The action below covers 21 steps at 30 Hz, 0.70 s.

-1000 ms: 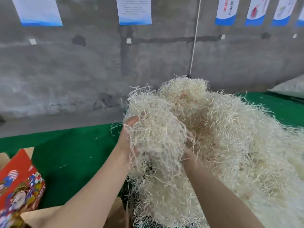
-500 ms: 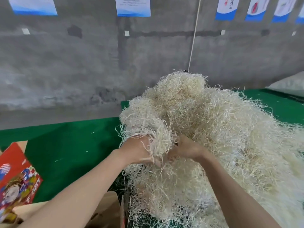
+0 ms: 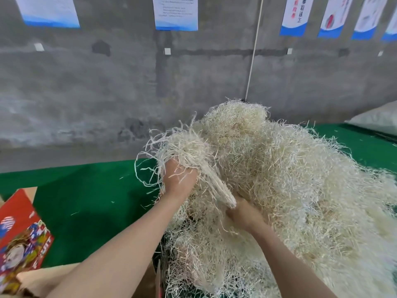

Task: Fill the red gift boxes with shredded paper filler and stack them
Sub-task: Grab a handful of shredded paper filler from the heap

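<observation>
A big heap of cream shredded paper filler (image 3: 300,190) covers the right half of the green table (image 3: 90,194). My left hand (image 3: 179,181) grips a tuft of the filler at the heap's left edge, with loose strands curling out to the left. Lower and to the right, my right hand (image 3: 245,214) holds the other end of that stretched tuft, its fingers buried in the strands. A red gift box (image 3: 19,239) with a colourful printed picture lies at the bottom left, partly cut off by the frame.
Brown cardboard flaps (image 3: 148,280) show at the bottom edge between my arms. A grey concrete wall with posters stands behind the table. A pale sack (image 3: 378,121) lies at the far right.
My left hand has risen and pulled a tuft of filler up and left, away from my right hand. The tuft is now stretched between both hands.
</observation>
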Motion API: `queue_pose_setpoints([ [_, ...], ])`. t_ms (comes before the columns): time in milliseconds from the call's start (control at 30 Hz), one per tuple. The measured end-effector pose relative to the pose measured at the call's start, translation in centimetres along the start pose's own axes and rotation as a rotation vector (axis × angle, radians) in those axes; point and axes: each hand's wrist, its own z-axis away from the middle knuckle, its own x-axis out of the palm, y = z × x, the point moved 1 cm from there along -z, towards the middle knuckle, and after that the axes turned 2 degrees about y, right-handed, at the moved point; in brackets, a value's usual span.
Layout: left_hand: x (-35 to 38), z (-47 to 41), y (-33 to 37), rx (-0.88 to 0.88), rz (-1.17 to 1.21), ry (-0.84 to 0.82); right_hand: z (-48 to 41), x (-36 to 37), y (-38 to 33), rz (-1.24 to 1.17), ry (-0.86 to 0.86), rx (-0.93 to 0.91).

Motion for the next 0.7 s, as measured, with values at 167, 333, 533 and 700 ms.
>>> queue_pose_setpoints([
  [167, -1.2, 0.0, 0.1, 0.077, -0.066, -0.020, 0.0, 1.7, 1.7, 0.130, 0.082, -0.027],
  [333, -3.6, -0.3, -1.4, -0.094, -0.172, -0.133, 0.7, 1.5, 0.7, 0.224, -0.052, 0.001],
  [533, -3.2, 0.8, -0.5, 0.168, -0.133, -0.248, 2.2, -5.9, -4.8, -0.384, -0.152, -0.265],
  [700, -3.5, -0.4, 1.1, -0.009, -0.428, -0.403, 2.6, -4.0, -8.4, -0.708, -0.283, -0.260],
])
